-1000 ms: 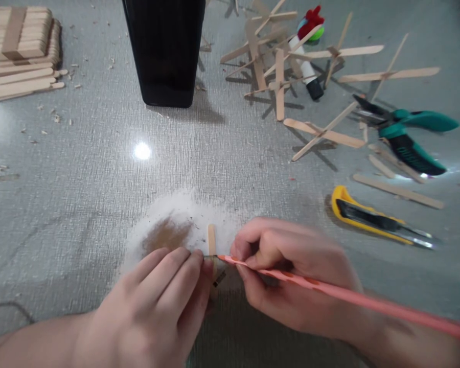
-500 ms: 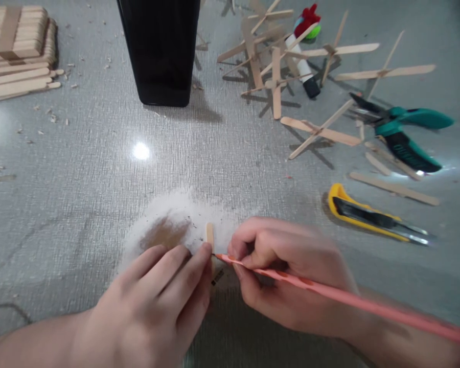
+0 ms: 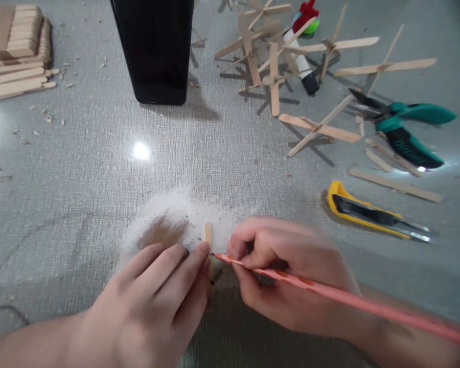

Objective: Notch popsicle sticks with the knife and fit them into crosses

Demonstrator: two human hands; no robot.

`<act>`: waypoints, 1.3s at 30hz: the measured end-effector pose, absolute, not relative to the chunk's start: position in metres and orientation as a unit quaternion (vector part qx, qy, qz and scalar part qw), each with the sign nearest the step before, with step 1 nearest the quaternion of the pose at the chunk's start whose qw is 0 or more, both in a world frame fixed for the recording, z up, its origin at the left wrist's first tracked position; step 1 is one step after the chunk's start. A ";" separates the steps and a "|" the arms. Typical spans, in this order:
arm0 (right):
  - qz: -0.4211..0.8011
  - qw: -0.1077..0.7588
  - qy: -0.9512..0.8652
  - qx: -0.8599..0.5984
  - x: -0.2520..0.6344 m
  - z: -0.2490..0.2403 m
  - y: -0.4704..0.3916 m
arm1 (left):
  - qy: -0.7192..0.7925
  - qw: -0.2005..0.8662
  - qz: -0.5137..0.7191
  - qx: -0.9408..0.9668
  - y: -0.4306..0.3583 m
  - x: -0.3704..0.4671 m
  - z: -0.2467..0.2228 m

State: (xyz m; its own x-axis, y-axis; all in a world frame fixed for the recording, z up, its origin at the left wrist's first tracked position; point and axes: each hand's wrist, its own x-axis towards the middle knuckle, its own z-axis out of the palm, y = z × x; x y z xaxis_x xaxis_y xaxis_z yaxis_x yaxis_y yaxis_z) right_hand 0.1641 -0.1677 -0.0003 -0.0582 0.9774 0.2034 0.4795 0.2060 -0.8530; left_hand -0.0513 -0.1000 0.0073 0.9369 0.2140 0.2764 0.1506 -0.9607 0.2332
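Observation:
My left hand (image 3: 153, 291) is closed over a wooden craft stick (image 3: 208, 232), its index fingertip pressing the stick's left side; the thumb is hidden below. The stick's rounded upper end sticks out past the fingers, and a small dark printed mark (image 3: 216, 277) shows beside its lower part. My right hand (image 3: 287, 276) grips a pink pencil (image 3: 318, 287) close to its point. The pencil's dark tip touches or nearly touches the stick's right edge, next to my left index finger. Under both lies a whitish, worn patch (image 3: 176, 204) of the table with a brown spot.
A black box-like object (image 3: 157, 56) stands at the back. To the right lie a yellow utility knife (image 3: 371, 212), green-handled pliers (image 3: 402, 120), a loose stick (image 3: 394, 185) and several crossed-stick pieces (image 3: 318, 128) around a glue stick (image 3: 301, 61). Bundled sticks (image 3: 15, 30) sit far left.
The view has shifted slightly, so the surroundings sit a little differently. My left hand and the craft stick appear marginally further left; the pencil point stays at the stick's edge.

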 end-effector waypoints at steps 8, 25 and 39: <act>0.303 0.404 -0.665 -0.550 0.165 0.000 -0.169 | 0.089 0.110 0.147 0.979 -0.098 -0.048 0.009; 0.299 0.405 -0.665 -0.552 0.162 0.001 -0.166 | 0.098 0.128 0.149 0.976 -0.100 -0.049 0.006; 0.300 0.409 -0.659 -0.556 0.163 -0.001 -0.169 | 0.091 0.124 0.153 0.976 -0.097 -0.050 0.006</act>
